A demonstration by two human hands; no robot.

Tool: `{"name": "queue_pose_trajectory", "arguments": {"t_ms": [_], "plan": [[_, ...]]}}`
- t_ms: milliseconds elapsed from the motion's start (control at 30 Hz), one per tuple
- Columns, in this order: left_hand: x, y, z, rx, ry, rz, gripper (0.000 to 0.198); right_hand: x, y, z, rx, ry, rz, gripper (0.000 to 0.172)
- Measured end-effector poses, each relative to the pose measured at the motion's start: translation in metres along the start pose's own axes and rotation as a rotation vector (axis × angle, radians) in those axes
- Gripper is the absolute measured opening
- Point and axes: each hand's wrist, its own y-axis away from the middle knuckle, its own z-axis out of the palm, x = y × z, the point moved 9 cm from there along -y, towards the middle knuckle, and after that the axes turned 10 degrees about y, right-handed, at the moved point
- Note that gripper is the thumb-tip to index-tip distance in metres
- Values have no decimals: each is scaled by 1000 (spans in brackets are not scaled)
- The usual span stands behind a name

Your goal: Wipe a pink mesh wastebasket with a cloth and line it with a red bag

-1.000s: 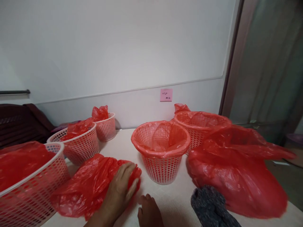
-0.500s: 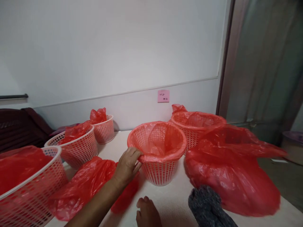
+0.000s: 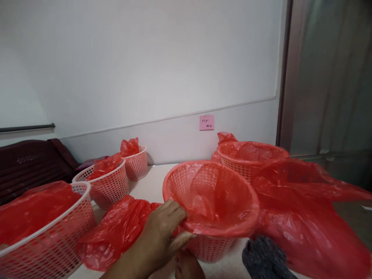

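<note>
My left hand (image 3: 162, 236) is closed on the near rim of a pink mesh basket lined with a red plastic bag (image 3: 212, 205). The basket sits close in front of me and tips toward me. Just below it, my right hand (image 3: 187, 267) shows only as a small part at the bottom edge, under my left hand and the basket; its fingers are hidden. A loose crumpled red bag (image 3: 116, 228) lies on the table left of my left hand.
Three mesh baskets holding red bags stand at the left (image 3: 43, 232) (image 3: 107, 186) (image 3: 136, 164), and a lined one at the back right (image 3: 250, 155). A large red bag (image 3: 305, 217) spreads across the right. A grey knitted thing (image 3: 261, 259) is at the bottom edge.
My left hand left the crumpled bag, took the lined basket's rim, then pulled the basket nearer and tilted it toward me. My right hand is now more covered.
</note>
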Motion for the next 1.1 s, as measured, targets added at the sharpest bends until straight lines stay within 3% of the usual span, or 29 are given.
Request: {"name": "queue_pose_trajectory", "arguments": {"t_ms": [133,367,567,867,967,1100], "plan": [[-2,-1,-15,8,157,-111,21,-8,3,-7,-28,-17,19,36],[-19,-17,-50,292,198,-253,32,-11,9,-16,-63,-33,105,39],[-14,-36,-68,391,146,-184,28,-12,16,-18,-66,-56,51,38],[22,-59,-112,571,80,29,20,-9,23,-18,-35,-96,50,33],[33,-57,-138,718,124,87,18,-10,26,-23,3,-125,63,35],[46,-31,-174,976,246,153,14,-8,28,-33,84,-209,109,38]]}}
